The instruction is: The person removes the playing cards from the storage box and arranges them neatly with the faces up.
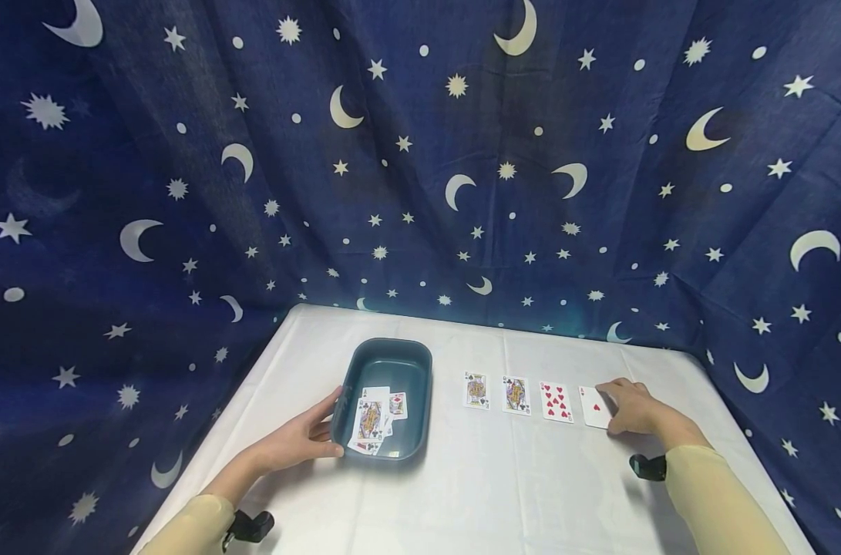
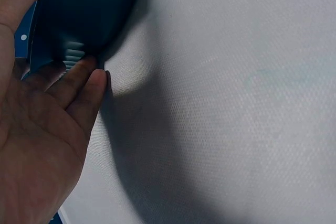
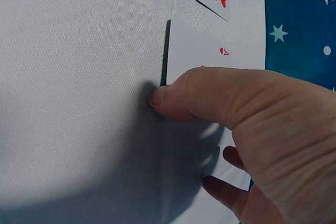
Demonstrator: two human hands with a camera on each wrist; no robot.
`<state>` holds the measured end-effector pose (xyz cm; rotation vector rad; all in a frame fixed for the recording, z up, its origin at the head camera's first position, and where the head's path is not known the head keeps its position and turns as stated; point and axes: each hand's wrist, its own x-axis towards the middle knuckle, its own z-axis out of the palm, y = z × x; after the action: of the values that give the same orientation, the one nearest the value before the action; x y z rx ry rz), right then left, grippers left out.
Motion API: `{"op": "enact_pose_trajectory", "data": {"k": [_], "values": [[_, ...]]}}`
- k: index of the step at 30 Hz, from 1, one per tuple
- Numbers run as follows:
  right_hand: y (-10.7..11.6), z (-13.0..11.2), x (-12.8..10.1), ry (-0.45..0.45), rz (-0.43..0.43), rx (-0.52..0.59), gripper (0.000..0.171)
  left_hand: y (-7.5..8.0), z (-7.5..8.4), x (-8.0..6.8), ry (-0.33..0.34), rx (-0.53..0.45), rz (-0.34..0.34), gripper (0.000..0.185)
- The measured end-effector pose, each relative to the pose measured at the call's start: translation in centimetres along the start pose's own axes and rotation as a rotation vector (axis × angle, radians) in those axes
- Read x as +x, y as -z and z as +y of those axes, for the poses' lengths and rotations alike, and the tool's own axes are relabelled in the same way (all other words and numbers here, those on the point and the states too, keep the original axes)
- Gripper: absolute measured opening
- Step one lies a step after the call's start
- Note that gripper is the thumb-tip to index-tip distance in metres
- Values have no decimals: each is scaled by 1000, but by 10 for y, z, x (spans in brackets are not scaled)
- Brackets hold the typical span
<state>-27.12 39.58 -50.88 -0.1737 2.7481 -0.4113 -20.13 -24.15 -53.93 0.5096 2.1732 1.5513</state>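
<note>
Red-suited, the low heart card (image 1: 593, 406) ends the row on the white tabletop (image 1: 503, 486), long axis pointing away from the person, directly under the right hand (image 1: 635, 408), whose thumb curls onto its near edge. Well to the left, the left hand (image 1: 302, 439) rests spread against the teal tray (image 1: 420, 370).

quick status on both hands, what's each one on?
Left hand: open, straight fingers against the side of the teal tray.
Right hand: on the rightmost card, thumb at its edge; whether it pinches the card cannot be told.
</note>
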Motion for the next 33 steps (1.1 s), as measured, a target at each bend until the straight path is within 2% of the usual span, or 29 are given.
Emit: {"op": "enact_pose_trajectory", "data": {"k": [13, 33], "values": [[-2, 1, 1, -32, -20, 24, 87, 0, 2, 0, 5, 2, 0, 107], [-2, 2, 1, -26, -13, 20, 87, 0, 1, 0, 18, 14, 5, 107]]}}
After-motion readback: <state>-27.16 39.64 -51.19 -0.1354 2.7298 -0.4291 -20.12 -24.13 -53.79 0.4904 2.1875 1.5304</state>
